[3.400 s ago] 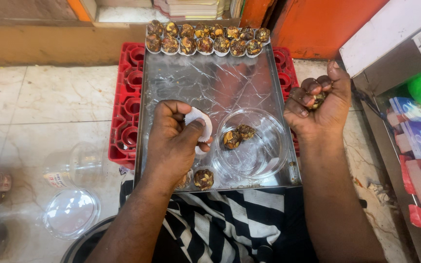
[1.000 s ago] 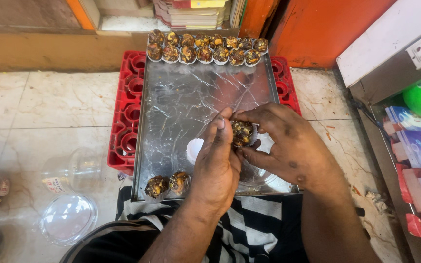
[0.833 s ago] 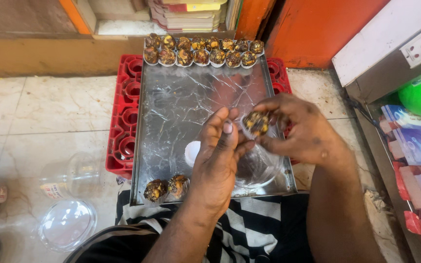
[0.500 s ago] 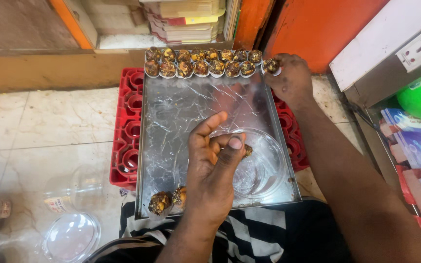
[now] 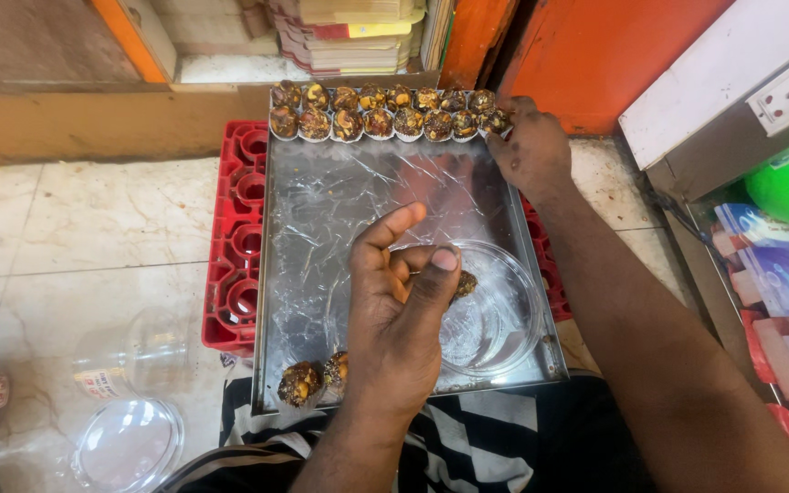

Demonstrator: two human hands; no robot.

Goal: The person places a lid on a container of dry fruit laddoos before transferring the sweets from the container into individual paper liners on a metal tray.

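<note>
Right hand point(image 5: 531, 146) stays outstretched at sweets point(image 5: 385, 111).

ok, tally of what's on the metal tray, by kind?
Cupped sweets, far edge: 16, two rows of 8, the last one at the right hand
Loose sweets, near edge: 2
Sweet in the bowl: 1
Clear bowl: 1
Total: 20
</note>
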